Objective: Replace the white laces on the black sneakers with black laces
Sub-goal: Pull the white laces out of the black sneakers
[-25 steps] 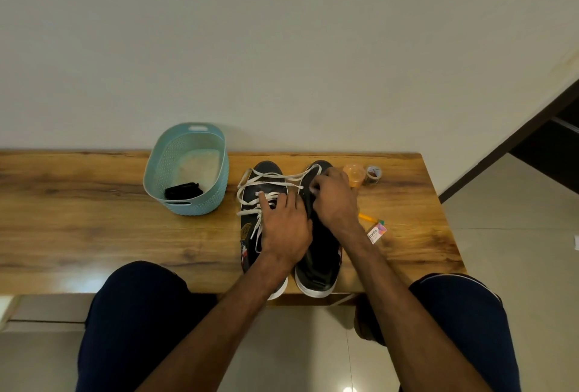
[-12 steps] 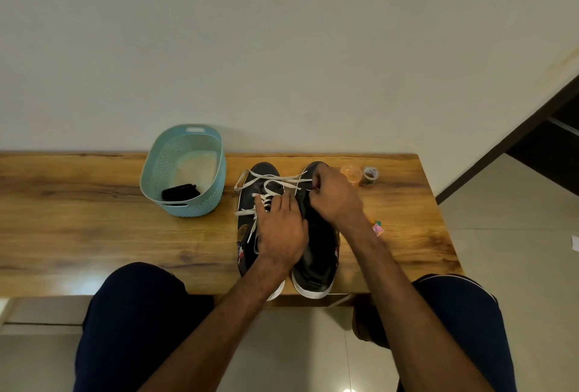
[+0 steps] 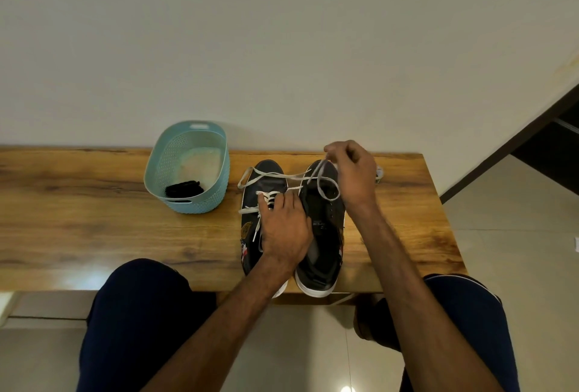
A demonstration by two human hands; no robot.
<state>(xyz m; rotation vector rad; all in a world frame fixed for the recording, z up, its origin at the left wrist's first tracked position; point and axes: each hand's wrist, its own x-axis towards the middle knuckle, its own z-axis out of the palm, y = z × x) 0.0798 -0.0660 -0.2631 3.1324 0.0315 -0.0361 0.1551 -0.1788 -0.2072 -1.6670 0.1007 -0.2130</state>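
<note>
Up comes the right hand (image 3: 354, 172), pinching the white lace (image 3: 318, 185) and drawing it clear of the centre-right sneaker (image 3: 322, 235), so that shoe looks nearly unlaced. The left hand (image 3: 285, 228) presses flat, fingers straight, on the neighbouring sneaker (image 3: 266, 178). Centre-left, the blue basket (image 3: 200, 203) holds the black laces (image 3: 183, 189), untouched.

bench (image 3: 94, 219): wooden, long, set against the wall | basket (image 3: 194, 205): light blue, stood by the far edge | left sneaker (image 3: 266, 177), right sneaker (image 3: 322, 253): side by side just right of basket, toes toward wall, heels at near edge | small object (image 3: 379, 172): beyond right sneaker, mostly hidden
</note>
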